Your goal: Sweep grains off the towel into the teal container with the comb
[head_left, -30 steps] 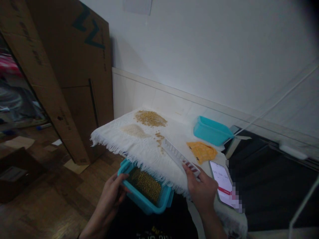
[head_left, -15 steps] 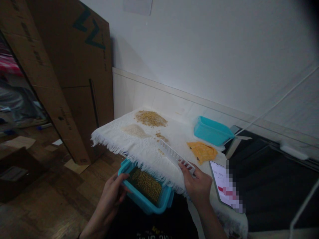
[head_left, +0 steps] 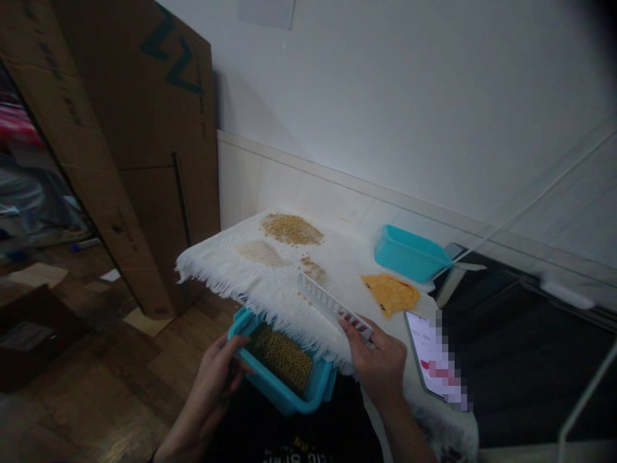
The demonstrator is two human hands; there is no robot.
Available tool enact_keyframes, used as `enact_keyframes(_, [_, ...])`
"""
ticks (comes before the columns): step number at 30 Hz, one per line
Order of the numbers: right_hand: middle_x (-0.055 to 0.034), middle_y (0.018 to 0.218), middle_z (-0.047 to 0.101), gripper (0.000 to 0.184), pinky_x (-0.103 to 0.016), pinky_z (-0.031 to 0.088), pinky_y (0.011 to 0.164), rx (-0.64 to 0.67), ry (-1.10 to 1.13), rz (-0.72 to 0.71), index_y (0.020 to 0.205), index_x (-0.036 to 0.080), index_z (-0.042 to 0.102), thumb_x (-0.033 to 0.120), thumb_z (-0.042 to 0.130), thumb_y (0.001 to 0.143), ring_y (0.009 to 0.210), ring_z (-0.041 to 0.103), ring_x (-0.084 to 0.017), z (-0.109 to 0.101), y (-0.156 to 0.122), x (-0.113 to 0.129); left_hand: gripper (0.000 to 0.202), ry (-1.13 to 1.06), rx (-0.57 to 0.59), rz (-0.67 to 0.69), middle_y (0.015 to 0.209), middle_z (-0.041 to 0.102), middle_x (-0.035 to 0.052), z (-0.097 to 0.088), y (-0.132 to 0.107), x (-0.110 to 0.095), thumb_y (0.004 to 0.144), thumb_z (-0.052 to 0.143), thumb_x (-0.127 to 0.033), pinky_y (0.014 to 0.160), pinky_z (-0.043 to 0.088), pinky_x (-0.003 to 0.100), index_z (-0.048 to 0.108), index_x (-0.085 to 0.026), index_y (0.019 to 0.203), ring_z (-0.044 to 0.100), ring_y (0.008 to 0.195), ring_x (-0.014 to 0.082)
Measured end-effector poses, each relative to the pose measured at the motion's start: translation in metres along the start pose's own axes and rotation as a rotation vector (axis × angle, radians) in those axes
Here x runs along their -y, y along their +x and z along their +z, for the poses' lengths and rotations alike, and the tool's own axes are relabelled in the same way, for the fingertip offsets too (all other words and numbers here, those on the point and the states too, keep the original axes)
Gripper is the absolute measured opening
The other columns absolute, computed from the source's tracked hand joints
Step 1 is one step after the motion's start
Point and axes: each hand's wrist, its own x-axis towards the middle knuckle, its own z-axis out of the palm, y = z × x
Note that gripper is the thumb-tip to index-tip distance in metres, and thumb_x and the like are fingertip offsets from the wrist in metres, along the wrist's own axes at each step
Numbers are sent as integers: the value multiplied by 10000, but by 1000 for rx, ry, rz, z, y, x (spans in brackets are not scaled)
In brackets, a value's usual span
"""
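My left hand [head_left: 212,386] grips the near rim of a turquoise plastic tub [head_left: 284,373] holding green-brown beans, held just under the fringed front edge of a white towel [head_left: 270,283]. My right hand [head_left: 378,360] is closed on the near end of a long white ribbed strip [head_left: 328,301] that lies edge-down on the towel. A few loose beans [head_left: 313,268] lie beside the strip's far end. A larger pile of yellow-brown beans [head_left: 292,229] and a pile of white grains [head_left: 263,253] sit further back on the towel.
A second turquoise tub [head_left: 409,254] stands at the back right, with an orange cloth [head_left: 390,294] in front of it. A lit phone [head_left: 434,360] lies right of my right hand. Tall cardboard boxes [head_left: 130,128] stand on the left; wooden floor [head_left: 72,386] lies below.
My right hand has slid the white strip leftward across the towel, toward its front edge. The loose beans now lie beside its far end. My left hand and the tub have stayed put.
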Motion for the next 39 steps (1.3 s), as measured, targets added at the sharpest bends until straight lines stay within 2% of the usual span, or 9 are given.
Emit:
enact_keyframes(9, [-45, 781, 817, 268, -260, 633, 653, 37, 31, 1, 891, 205, 824, 404, 648, 925, 630, 779, -209, 0, 1, 7, 276, -4, 5, 7, 384, 598, -25, -2, 4, 5, 651, 749, -433, 281, 145, 154, 574, -221, 633, 309, 250, 45])
enact_keyframes(16, [-62, 823, 821, 299, -262, 622, 638, -49, -21, 111, 892, 186, 826, 452, 690, 901, 705, 792, -240, -9, -4, -7, 291, 10, 12, 7, 400, 615, -16, -5, 4, 8, 663, 748, -450, 283, 141, 141, 575, -217, 653, 313, 255, 41])
enact_keyframes(28, [-49, 760, 812, 288, -241, 608, 568, 22, 22, 145, 865, 191, 829, 437, 682, 890, 650, 788, -231, -5, -3, 2, 300, -9, 21, 9, 390, 590, -43, -4, 3, 7, 652, 753, -450, 282, 155, 134, 567, -215, 666, 313, 255, 35])
enact_keyframes(39, [-42, 777, 816, 234, -231, 615, 614, 54, 79, 65, 876, 181, 817, 365, 676, 909, 654, 788, -216, 2, -2, 9, 302, 6, 19, 4, 414, 628, -16, -4, 4, 7, 658, 749, -454, 288, 140, 143, 562, -216, 653, 317, 255, 38])
